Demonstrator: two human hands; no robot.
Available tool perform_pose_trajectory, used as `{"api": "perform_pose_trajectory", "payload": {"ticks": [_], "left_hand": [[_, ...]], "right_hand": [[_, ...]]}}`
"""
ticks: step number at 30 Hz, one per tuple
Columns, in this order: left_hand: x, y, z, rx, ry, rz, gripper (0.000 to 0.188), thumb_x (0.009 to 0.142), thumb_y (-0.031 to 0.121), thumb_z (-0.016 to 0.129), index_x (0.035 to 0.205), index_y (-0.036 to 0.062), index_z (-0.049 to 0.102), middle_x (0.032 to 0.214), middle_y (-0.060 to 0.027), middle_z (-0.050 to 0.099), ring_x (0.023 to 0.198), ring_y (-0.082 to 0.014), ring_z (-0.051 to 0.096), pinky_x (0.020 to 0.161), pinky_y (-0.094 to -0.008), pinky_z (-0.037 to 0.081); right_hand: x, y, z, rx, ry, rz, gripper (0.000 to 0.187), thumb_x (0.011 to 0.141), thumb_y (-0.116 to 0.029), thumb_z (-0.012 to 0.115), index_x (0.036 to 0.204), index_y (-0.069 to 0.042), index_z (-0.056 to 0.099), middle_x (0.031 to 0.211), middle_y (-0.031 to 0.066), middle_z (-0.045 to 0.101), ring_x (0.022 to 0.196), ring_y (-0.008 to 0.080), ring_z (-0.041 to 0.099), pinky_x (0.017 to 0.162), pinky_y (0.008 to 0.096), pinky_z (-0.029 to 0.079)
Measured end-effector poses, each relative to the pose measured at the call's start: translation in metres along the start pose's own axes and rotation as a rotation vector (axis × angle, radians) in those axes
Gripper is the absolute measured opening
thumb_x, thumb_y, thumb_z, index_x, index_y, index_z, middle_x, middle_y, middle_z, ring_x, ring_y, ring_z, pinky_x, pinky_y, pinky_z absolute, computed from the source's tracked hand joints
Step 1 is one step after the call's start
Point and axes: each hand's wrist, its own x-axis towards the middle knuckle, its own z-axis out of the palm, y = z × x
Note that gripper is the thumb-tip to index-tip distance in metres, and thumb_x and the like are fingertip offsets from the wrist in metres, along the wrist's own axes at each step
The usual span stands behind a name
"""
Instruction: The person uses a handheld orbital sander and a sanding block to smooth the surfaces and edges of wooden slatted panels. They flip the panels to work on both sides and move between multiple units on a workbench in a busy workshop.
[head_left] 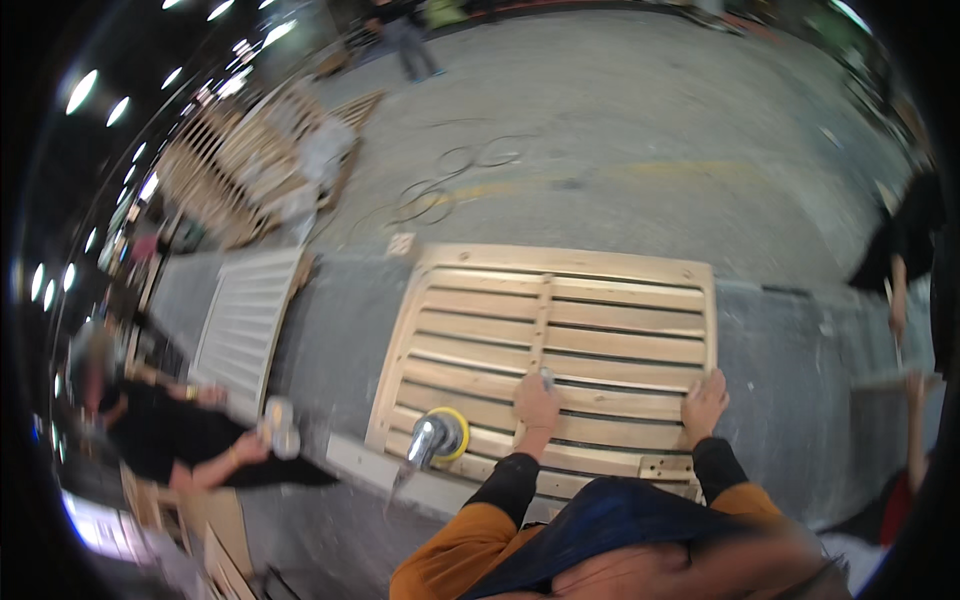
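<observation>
A pale wooden slatted panel [570,262] lies flat in front of me, with a centre bar [541,325] across its slats. My left hand [537,402] is closed over the lower part of that bar; a small grey bit shows at its fingers, too little to name. At the panel's right edge, my right hand [705,402] has its fingers wrapped round the frame. A power sander [432,438] with a yellow-rimmed disc rests on the lower left slats, touched by neither hand. A short piece with dark holes [668,467] sits at the lower right corner.
The panel lies on a grey work table [335,330]. To the left, a co-worker [180,430] holds a blurred tool by a white slatted panel [245,325]. Stacked slatted panels [260,160] stand far left; a cable [430,195] curls on the floor. Other people [905,240] are at right.
</observation>
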Motion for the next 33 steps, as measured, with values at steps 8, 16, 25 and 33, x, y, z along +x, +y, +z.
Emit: {"api": "perform_pose_trajectory", "payload": {"ticks": [8,16,25,33], "left_hand": [[0.282,0.076,-0.064,-0.215,0.19,0.324,0.078,0.087,0.023,0.064,0.152,0.0091,0.023,0.13,-0.0267,0.055,0.107,-0.0442,0.06,0.09,-0.046,0.046],[0.54,0.163,-0.176,0.004,0.354,0.172,0.084,0.081,0.025,0.063,0.152,0.0078,0.022,0.132,-0.0249,0.055,0.114,-0.0426,0.058,0.098,-0.0457,0.045],[0.522,0.187,-0.193,0.073,0.208,-0.004,0.091,0.08,0.031,0.061,0.154,0.0122,0.013,0.124,-0.0246,0.061,0.111,-0.0372,0.062,0.094,-0.0475,0.048],[0.497,0.157,-0.279,0.128,0.229,-0.105,0.094,0.077,0.026,0.069,0.154,0.0103,0.017,0.117,-0.0187,0.066,0.105,-0.0329,0.067,0.083,-0.0427,0.053]], "right_hand": [[0.004,-0.005,-0.003,0.066,0.078,0.085,0.056,0.087,-0.023,0.057,0.136,0.001,0.041,0.142,0.0218,0.043,0.134,0.0365,0.038,0.108,0.0586,0.028],[0.004,-0.007,-0.004,0.066,0.067,0.073,0.057,0.089,-0.026,0.055,0.138,0.0,0.041,0.142,0.0204,0.044,0.135,0.0345,0.038,0.11,0.0574,0.026],[0.011,0.005,0.001,-0.006,-0.104,0.085,0.059,0.094,-0.025,0.049,0.144,0.001,0.033,0.147,0.0227,0.039,0.139,0.0354,0.032,0.111,0.0561,0.023],[0.009,0.004,0.004,-0.071,-0.091,0.108,0.054,0.099,-0.027,0.042,0.146,-0.003,0.032,0.149,0.0204,0.037,0.14,0.0346,0.032,0.112,0.0555,0.024]]}}
